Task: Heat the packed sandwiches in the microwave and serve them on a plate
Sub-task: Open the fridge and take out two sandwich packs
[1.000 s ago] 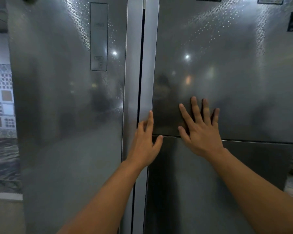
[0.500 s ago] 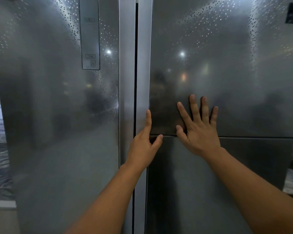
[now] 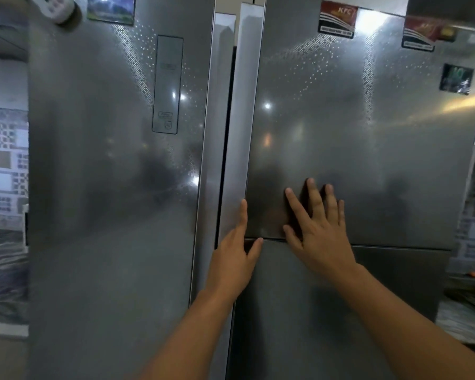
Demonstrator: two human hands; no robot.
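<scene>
A tall steel side-by-side fridge fills the view. Its left door (image 3: pixel 107 201) is closed. The right door (image 3: pixel 368 146) has a smaller upper panel whose left edge stands slightly out from the body, leaving a dark gap beside it. My left hand (image 3: pixel 235 259) rests on that left edge, fingers around the handle strip and thumb at the seam under the panel. My right hand (image 3: pixel 317 231) lies flat on the panel with fingers spread. No sandwiches, microwave or plate are in view.
A control panel (image 3: pixel 167 83) sits on the left door. Magnets (image 3: pixel 337 19) dot the door tops. A tiled wall and dark marbled counter (image 3: pixel 3 264) lie at the left. Another counter edge (image 3: pixel 469 294) shows at the right.
The view has risen, so the magnets at the door tops show. The left edge of the upper right panel has swung out a little. Both hands stay on the panel.
</scene>
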